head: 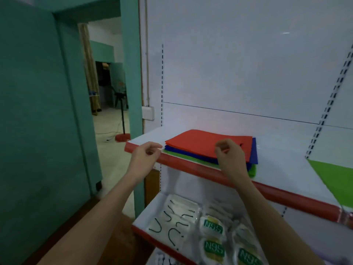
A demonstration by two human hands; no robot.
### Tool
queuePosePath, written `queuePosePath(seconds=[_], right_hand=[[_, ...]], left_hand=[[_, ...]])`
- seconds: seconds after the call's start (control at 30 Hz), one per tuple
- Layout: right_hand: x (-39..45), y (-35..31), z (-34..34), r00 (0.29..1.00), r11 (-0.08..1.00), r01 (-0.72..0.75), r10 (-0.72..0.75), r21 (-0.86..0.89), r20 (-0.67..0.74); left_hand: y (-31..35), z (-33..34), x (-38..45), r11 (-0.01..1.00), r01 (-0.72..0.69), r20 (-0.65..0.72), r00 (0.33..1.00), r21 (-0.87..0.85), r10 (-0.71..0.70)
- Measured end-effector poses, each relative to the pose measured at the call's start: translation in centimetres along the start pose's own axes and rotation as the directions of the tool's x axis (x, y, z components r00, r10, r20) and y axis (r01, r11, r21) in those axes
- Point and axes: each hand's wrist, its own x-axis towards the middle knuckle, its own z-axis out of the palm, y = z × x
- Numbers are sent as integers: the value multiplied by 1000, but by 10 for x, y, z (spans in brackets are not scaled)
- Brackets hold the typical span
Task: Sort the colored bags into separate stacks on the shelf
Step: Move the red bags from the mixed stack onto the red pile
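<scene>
A stack of flat bags lies on the upper shelf [286,169]: a red bag [202,143] on top, a blue bag [253,150] under it and a green bag [252,170] at the bottom. A second green bag [336,178] lies apart at the right edge of view. My left hand [147,155] hovers at the shelf's front lip by the stack's left corner, fingers loosely curled and holding nothing. My right hand [230,155] is over the front edge of the red bag, fingers loosely curled, and no grip shows.
The shelf has a red front lip [193,168] and a white back panel. A lower shelf [141,219] holds packets of N95 masks [212,225]. To the left are a green wall, a doorway and a stand with a red base [122,138] on the floor.
</scene>
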Motion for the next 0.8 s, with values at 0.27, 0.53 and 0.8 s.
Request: queuePosePath(seconds=[0.27, 0.53, 0.8], right_hand=[[42, 61, -20, 919, 928, -277, 180, -249, -349], [44, 78, -17, 901, 913, -360, 287, -191, -324], [36, 79, -15, 889, 923, -296, 172, -246, -425]], left_hand=[[-31, 49, 91, 995, -65, -107, 993, -74, 57], [-52, 78, 140, 950, 8, 132, 990, 313, -52], [-58, 82, 139, 881, -87, 274, 961, 465, -50]])
